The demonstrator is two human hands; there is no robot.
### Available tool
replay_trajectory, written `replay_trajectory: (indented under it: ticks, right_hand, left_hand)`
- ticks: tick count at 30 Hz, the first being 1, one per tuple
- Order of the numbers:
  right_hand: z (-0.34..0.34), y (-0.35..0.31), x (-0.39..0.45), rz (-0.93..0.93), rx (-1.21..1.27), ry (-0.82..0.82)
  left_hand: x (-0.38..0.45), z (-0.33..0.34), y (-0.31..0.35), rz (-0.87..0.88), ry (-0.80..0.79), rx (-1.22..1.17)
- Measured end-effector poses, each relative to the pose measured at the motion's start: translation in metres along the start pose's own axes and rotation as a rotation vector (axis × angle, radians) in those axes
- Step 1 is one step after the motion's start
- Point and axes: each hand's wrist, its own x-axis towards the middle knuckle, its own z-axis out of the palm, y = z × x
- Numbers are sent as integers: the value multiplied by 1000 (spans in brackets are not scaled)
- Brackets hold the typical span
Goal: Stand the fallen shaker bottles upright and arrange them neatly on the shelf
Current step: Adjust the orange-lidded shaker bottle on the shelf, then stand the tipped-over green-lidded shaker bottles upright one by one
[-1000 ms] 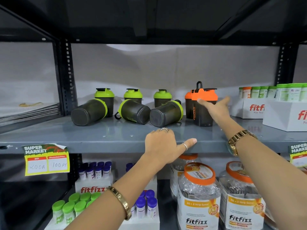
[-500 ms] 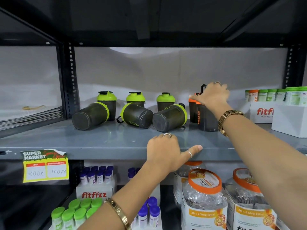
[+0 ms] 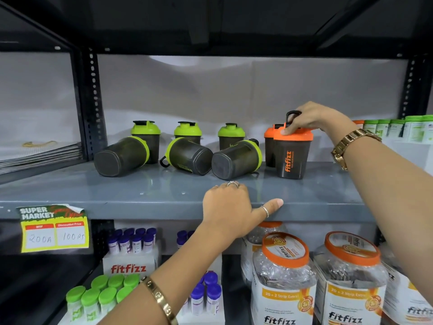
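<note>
Three dark shakers with green lids lie on their sides on the grey shelf (image 3: 140, 195): a left one (image 3: 120, 157), a middle one (image 3: 188, 157) and a right one (image 3: 236, 159). Behind them three green-lidded shakers stand upright (image 3: 146, 132) (image 3: 187, 131) (image 3: 230, 134). An orange-lidded shaker (image 3: 293, 158) stands upright to the right, with another orange-lidded shaker (image 3: 269, 144) behind it. My right hand (image 3: 311, 119) grips the front orange shaker by its lid and black loop. My left hand (image 3: 230, 208) rests curled on the shelf's front edge, holding no bottle.
White Fitfizz boxes with green tubs (image 3: 407, 130) stand at the shelf's right end. Stacked papers (image 3: 39, 153) lie in the left bay. Below are large orange-lidded jars (image 3: 284, 277), purple-capped tubes (image 3: 133, 240), green-capped tubs (image 3: 100, 294) and a yellow price tag (image 3: 54, 231).
My right hand moved from touching the side of the orange shaker's lid to gripping it from above. The shaker now shows its Fitfizz label toward me. The left hand stayed on the shelf edge.
</note>
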Motion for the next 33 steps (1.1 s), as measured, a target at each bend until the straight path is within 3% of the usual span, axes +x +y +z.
replay_trajectory:
  ticks: [9, 17, 19, 22, 28, 31, 33]
  right_hand:
    - [-5, 9, 7, -67, 164, -181]
    - [-4, 14, 11, -44, 301, -218]
    - [-4, 16, 8, -51, 389, -158]
    - [-5, 18, 4, -109, 462, 67]
    - [12, 1, -13, -323, 330, 494]
    - [27, -19, -29, -376, 239, 561]
    - [38, -32, -37, -373, 192, 516]
  left_hand:
    - [0, 3, -1, 20, 30, -21]
    - [1, 4, -2, 23, 64, -10]
    - [1, 4, -3, 26, 62, -2]
    - [1, 3, -3, 21, 54, 0]
    - [-4, -6, -3, 15, -16, -1]
    - [-13, -14, -11, 2, -24, 35]
    - [-19, -19, -21, -22, -36, 63]
